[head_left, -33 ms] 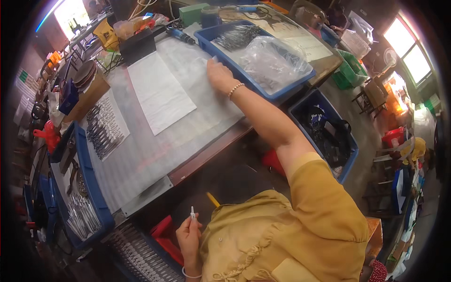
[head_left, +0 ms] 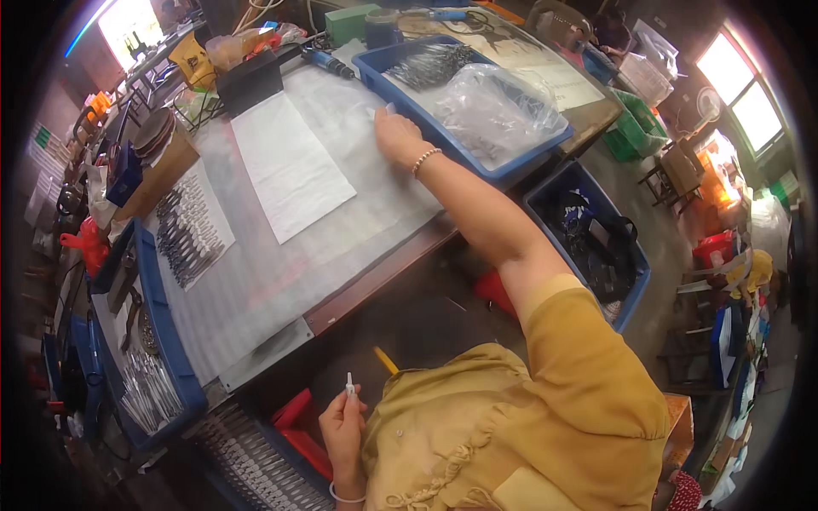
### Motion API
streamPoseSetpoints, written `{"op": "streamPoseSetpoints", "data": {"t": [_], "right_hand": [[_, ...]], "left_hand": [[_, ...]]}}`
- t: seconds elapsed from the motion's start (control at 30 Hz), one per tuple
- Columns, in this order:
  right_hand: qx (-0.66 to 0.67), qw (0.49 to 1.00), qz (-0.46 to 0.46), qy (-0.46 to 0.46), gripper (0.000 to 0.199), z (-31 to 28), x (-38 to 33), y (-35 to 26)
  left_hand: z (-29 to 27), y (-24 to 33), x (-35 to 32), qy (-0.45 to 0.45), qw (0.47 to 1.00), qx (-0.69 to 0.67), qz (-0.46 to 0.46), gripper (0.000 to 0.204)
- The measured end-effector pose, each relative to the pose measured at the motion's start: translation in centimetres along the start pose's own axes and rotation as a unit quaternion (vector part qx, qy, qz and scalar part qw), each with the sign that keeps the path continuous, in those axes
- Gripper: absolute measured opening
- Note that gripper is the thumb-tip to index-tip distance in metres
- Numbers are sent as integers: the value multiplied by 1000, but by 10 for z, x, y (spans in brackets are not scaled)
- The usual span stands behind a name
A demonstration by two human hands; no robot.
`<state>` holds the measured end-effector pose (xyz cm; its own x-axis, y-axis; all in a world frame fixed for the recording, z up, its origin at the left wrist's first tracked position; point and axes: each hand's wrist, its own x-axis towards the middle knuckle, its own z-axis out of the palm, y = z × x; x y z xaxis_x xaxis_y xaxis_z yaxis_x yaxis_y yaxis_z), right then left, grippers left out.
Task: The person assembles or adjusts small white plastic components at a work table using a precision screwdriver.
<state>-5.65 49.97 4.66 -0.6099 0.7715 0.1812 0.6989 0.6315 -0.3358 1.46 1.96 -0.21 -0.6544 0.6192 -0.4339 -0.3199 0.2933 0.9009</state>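
Blue tray beside right hand

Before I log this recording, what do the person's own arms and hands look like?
The right hand is ungloved, with a beaded bracelet at the wrist; that arm is bare up to a short, mustard-yellow sleeve. The left hand is ungloved too, with a thin, pale bangle at the wrist; its sleeve cannot be made out.
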Motion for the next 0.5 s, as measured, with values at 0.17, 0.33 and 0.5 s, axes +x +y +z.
{"op": "streamPoseSetpoints", "data": {"t": [0.17,0.33,0.5], "right_hand": [[-57,997,-36,36,31,-8,-5,-11],[-12,992,-113,49,30,-22,-33,-16],[258,914,-311,-28,23,-35,-153,-49]], "left_hand": [[6,6,2,-1,1000,14,7,25],[11,-1,3,24,996,69,49,22],[6,-2,5,95,926,293,220,16]]}}
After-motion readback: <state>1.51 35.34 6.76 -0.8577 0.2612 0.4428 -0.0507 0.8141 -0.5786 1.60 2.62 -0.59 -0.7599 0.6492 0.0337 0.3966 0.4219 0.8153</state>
